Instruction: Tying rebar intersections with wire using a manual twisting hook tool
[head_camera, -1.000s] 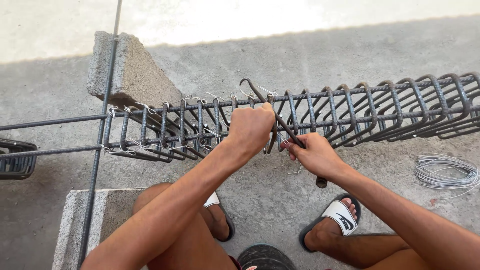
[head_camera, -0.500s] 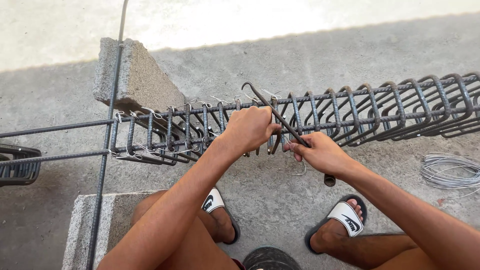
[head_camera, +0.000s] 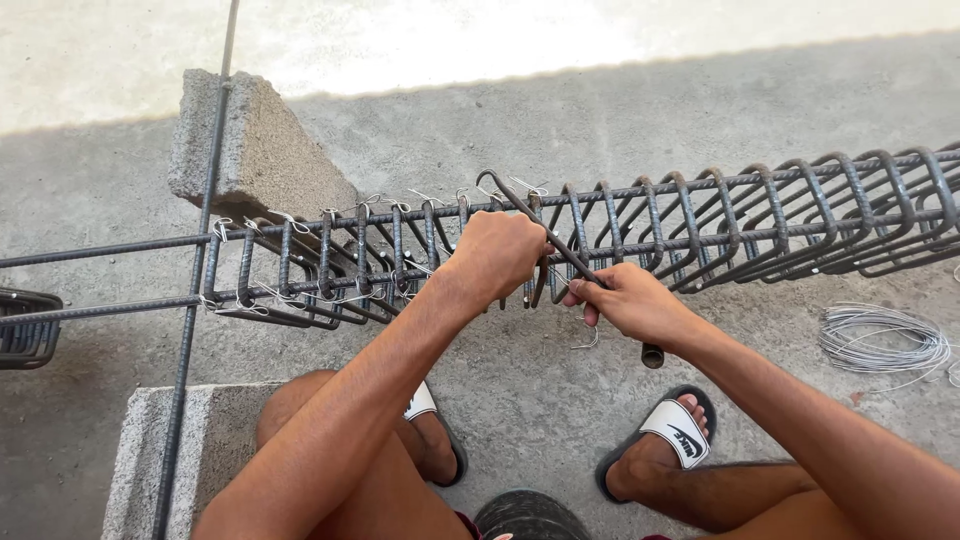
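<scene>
The left hand (head_camera: 500, 255) has its grip clenched round a stirrup of the rebar cage (head_camera: 640, 235), which lies lengthwise across the concrete floor (head_camera: 560, 120) with one end propped on a concrete block (head_camera: 262, 150). Just beside it, the right hand (head_camera: 630, 300) grasps a hooked tying tool (head_camera: 560, 250), its curved tip reaching over the cage's upper bar. A coil of tie wire (head_camera: 885, 338) rests on the floor to the right, well apart from both hands.

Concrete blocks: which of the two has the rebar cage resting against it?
The far concrete block, upper left; the cage end lies against it. The near block lies below, apart from it.
</scene>
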